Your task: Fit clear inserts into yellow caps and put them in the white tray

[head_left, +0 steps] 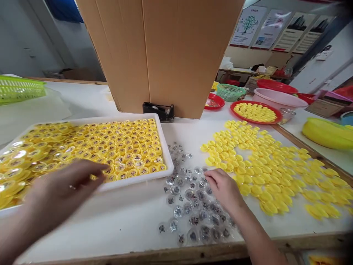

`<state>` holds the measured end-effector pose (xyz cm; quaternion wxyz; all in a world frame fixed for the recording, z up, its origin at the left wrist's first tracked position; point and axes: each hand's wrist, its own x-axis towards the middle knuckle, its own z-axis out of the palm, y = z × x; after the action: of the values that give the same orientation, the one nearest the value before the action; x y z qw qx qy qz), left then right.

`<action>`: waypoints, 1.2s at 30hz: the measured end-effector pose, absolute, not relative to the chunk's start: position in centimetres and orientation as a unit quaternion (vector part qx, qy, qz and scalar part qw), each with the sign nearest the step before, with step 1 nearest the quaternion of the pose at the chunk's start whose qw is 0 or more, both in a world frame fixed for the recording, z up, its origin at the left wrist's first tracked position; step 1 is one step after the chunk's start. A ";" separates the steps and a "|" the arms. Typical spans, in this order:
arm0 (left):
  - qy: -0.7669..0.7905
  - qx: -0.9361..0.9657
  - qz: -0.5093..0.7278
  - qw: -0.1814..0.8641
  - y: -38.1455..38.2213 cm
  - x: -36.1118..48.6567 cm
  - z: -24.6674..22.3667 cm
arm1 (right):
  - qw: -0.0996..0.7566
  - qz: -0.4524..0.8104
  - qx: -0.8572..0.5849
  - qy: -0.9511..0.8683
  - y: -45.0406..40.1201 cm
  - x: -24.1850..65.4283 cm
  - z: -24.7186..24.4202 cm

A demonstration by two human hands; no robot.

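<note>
On white bench (110,228) between plastic tray (166,147) and loose yellow caps (257,179), note clear printed discs (189,194), probably light, slick, best gripped by rim, with right hand (224,184) among them, fingers nearly together, left hand (62,187) blurred by tray, can't tell hold for either.

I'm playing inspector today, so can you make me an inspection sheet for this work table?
Surface: white table with a wooden edge.
Main things: white tray of yellow picture pieces; clear discs loose beside it; plain yellow pieces spread to their right.
Clutter: black tape dispenser before tall cardboard; red plate of yellow pieces; green basket behind.
Grips: left grip blurred, at the tray's near side; right grip at the clear discs. Whether either holds anything: can't tell.
Cables: nothing seen on the table.
Surroundings: posters on the back wall.
</note>
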<state>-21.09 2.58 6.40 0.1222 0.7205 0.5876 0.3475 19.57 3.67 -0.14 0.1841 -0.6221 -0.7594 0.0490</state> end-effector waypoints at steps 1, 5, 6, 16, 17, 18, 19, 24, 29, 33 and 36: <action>0.523 0.775 0.325 0.140 1.7 -17.8 6.1 | 0.160 0.045 -0.618 -0.768 4.8 19.0 0.0; 0.369 0.866 0.242 0.236 0.3 -7.7 5.1 | 0.081 0.034 -0.611 -0.787 7.8 17.6 -0.2; 0.362 0.871 0.232 0.238 0.7 -6.3 4.9 | 0.066 0.031 -0.610 -0.789 8.2 17.5 -0.4; 0.420 0.879 0.167 0.153 8.7 0.1 4.4 | 0.051 0.037 -0.631 -0.773 6.4 18.9 -1.0; 0.418 0.881 0.163 0.151 8.9 0.3 4.3 | 0.059 0.037 -0.633 -0.771 6.1 19.1 -0.9; 0.414 0.883 0.157 0.152 8.8 0.5 4.1 | 0.067 0.039 -0.633 -0.770 5.8 19.4 -0.9; 0.409 0.887 0.147 0.155 8.5 0.5 4.0 | 0.076 0.041 -0.633 -0.770 5.5 19.6 -1.0; 0.388 0.901 0.099 0.166 5.4 -0.7 3.5 | 0.133 0.062 -0.638 -0.755 4.8 20.2 -1.7; 0.390 0.906 0.040 0.159 3.8 -1.5 2.4 | 0.216 0.097 -0.656 -0.716 5.2 20.7 -2.5; 0.394 0.903 0.033 0.167 3.9 -1.5 1.1 | 0.265 0.119 -0.638 -0.714 5.1 21.3 -2.6; 0.404 0.897 0.037 0.173 3.8 -1.4 0.6 | 0.289 0.126 -0.613 -0.725 5.0 21.4 -2.7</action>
<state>-1.42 3.81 0.60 0.1734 0.8974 0.4040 0.0367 21.40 4.97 -2.67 0.2895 -0.6126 -0.7246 0.1263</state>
